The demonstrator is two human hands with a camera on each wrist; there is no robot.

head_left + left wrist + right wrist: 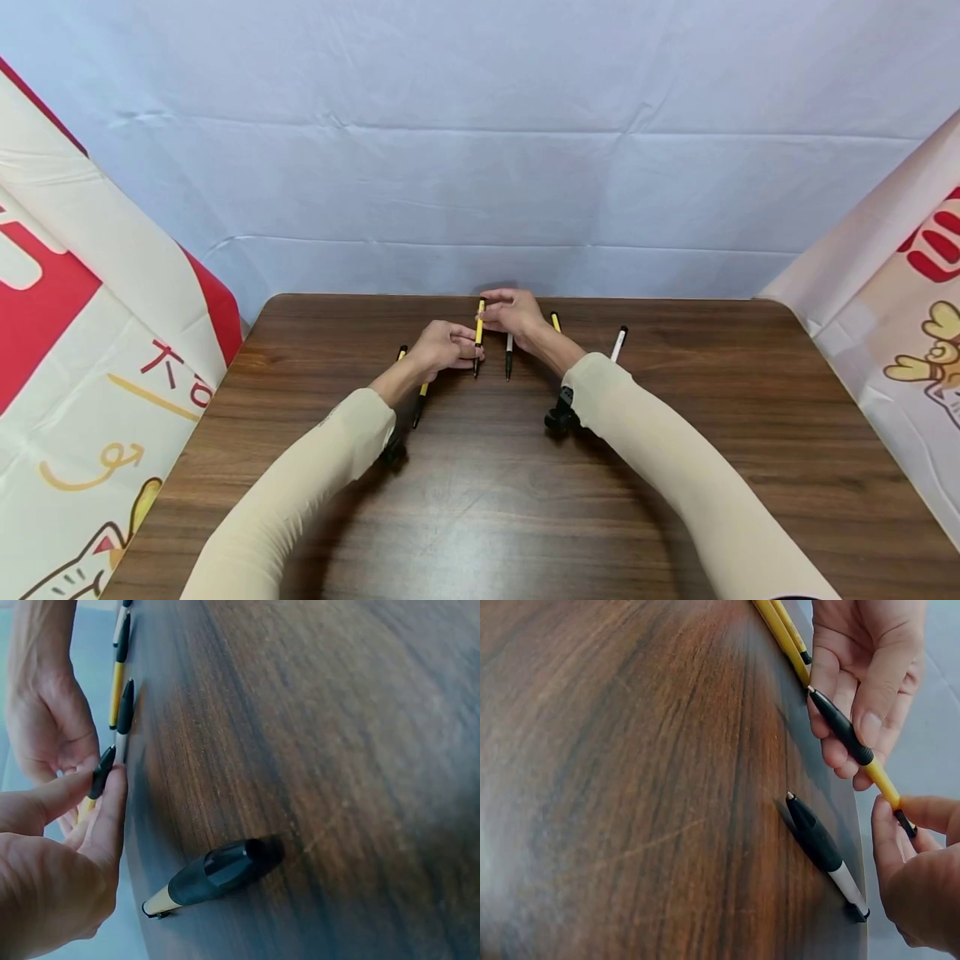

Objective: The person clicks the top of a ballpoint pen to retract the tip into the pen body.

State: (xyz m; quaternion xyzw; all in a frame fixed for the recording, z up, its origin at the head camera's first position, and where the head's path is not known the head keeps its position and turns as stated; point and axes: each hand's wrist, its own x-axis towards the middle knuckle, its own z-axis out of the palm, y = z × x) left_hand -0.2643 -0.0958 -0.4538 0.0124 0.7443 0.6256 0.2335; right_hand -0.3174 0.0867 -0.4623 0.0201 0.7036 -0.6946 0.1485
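A yellow pen (480, 322) with a black grip is held between both hands, above the table's far part. My left hand (447, 346) pinches it by the black grip (844, 731), thumb on top. At the other end, my right hand (515, 314) pinches the barrel near the black clip (905, 823). Just below the right hand lies a white pen (509, 360) with a black grip, partly covered in the head view. Beside the left wrist are yellow pens (422, 402), partly hidden by that hand and forearm.
Right of the right hand lie another yellow pen (555, 321) and a white pen (619, 343), both partly covered by the arm. The brown wooden table (465, 517) ends at a pale cloth backdrop (480, 183). Printed cloths hang at both sides.
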